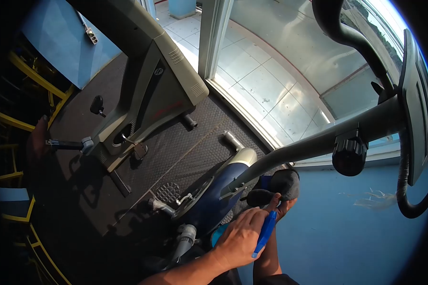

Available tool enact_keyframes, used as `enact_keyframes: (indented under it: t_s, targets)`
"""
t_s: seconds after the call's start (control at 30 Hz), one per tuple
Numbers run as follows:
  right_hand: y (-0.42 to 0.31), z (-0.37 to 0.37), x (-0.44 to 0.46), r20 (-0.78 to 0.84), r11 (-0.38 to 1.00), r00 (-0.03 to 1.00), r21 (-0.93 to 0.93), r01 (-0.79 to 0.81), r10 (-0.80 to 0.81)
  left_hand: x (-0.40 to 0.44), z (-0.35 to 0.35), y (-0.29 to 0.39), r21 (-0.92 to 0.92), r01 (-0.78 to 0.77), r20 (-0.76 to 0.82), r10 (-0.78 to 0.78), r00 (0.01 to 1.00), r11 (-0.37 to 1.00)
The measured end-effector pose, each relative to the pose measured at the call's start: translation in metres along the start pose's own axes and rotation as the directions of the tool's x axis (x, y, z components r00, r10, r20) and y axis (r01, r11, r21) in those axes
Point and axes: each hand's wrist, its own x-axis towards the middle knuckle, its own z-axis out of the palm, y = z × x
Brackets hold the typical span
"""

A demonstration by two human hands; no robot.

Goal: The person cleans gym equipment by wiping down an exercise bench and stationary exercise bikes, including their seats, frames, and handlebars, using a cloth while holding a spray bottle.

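Note:
My left hand (245,233) is closed around what looks like a spray bottle (265,233); only its blue, elongated top shows clearly. A light-blue patch (218,234) shows under that hand, perhaps the bottle's body. Just beyond, my right hand (284,208) is closed on a dark grey cloth (287,183), bunched up and partly shaded. Both hands are close together beside the dark-blue housing of an exercise bike (223,197). The bike's grey post (309,137) slants over them toward the upper right. The fingers of my right hand are partly hidden.
A second exercise bike (152,85) in grey and beige stands at the upper left on black textured matting (176,147). A glass door frame (242,109) is behind. A black knob (350,153) and console (416,109) jut in at right, near a blue wall (342,228). Yellow frames (33,71) stand left.

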Motion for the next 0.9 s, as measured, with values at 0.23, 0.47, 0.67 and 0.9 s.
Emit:
enact_keyframes:
  t_s: [0.23,0.47,0.67,0.9]
  targets:
    - [0.004,0.039,0.153,0.474,0.144,0.555,-0.658,0.739,-0.683,-0.005,-0.003,0.001,-0.005,0.045,0.074,-0.045,0.996,0.999]
    - [0.111,0.065,-0.009,0.914,0.522,0.405,-0.332,0.786,-0.028,-0.009,-0.003,0.001,0.036,0.048,0.141,-0.053,0.989,0.998]
    - [0.104,0.064,0.019,0.886,0.493,0.459,-0.370,0.787,-0.069,-0.015,-0.002,0.003,0.025,0.044,0.145,-0.047,0.988,0.999]
    - [0.073,0.092,0.036,0.813,0.313,0.563,-0.579,0.753,0.151,-0.015,-0.005,0.005,0.037,0.049,0.145,-0.054,0.988,0.998]
